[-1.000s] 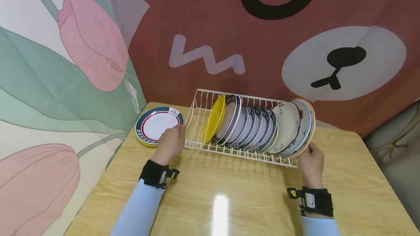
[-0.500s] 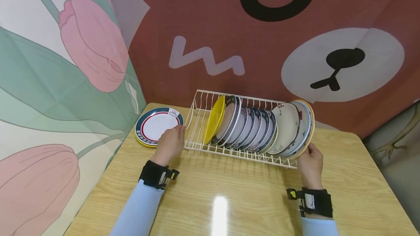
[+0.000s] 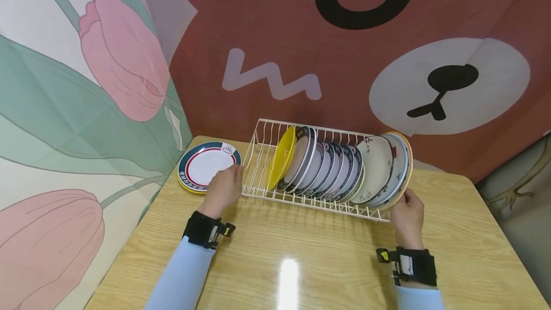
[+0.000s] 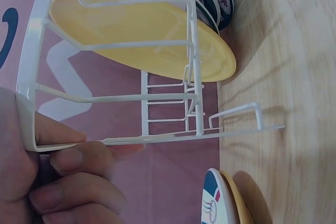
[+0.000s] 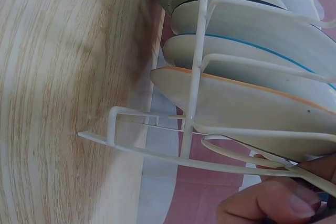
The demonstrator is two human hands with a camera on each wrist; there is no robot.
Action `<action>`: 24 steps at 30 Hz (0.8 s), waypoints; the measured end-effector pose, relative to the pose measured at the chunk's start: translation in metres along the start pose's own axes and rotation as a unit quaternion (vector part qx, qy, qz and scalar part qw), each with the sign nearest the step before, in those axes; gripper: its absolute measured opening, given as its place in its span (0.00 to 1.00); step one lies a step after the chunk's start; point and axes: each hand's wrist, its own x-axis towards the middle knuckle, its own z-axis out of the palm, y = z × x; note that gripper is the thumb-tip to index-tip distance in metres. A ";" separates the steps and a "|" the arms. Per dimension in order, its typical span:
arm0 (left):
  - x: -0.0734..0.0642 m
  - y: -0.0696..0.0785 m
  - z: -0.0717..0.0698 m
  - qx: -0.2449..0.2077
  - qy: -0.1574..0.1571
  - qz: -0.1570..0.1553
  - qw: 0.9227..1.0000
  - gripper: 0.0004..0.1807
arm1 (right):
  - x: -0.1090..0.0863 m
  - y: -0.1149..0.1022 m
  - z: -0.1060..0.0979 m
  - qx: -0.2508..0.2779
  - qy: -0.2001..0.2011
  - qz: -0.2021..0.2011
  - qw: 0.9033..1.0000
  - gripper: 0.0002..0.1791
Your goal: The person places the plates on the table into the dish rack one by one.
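A white wire dish rack (image 3: 312,203) holds a row of plates on edge. My left hand (image 3: 223,191) grips its left end; in the left wrist view, the fingers (image 4: 79,195) curl round the frame's corner wire. At the opposite end my right hand (image 3: 407,219) holds the rack's wire, with thumb and fingertips (image 5: 273,200) bent around it in the right wrist view. Leftmost in the rack leans a yellow plate (image 3: 281,159), followed by several dark-rimmed plates (image 3: 329,169). Larger pale plates (image 3: 374,169) fill the right end, the outermost with an orange rim (image 5: 220,80).
Left of the rack, a white plate with a blue and red rim (image 3: 209,166) lies on a yellow one (image 3: 186,187), close to my left hand. The wooden table (image 3: 336,262) meets a wall hanging (image 3: 275,23) printed with an animal face behind the rack.
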 end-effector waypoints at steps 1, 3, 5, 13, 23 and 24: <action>0.000 0.000 0.000 -0.002 -0.002 -0.001 1.000 0.21 | 0.000 0.000 0.000 0.000 -0.001 0.001 1.000 0.26; 0.000 0.000 0.000 -0.007 -0.006 -0.004 1.000 0.21 | 0.000 0.000 0.000 0.002 -0.002 0.002 1.000 0.27; 0.000 0.000 0.000 -0.008 -0.006 -0.003 1.000 0.21 | 0.000 0.001 0.000 0.003 -0.002 0.002 1.000 0.27; 0.000 0.001 -0.002 -0.022 -0.006 0.005 1.000 0.20 | 0.001 0.001 -0.001 0.001 0.001 0.001 1.000 0.27; 0.005 -0.035 -0.018 -0.068 0.035 -0.051 0.996 0.27 | 0.001 0.003 0.000 0.009 0.002 0.000 1.000 0.26; 0.006 -0.041 -0.020 -0.061 0.042 -0.066 0.995 0.28 | 0.001 0.003 0.000 0.009 0.003 -0.001 1.000 0.26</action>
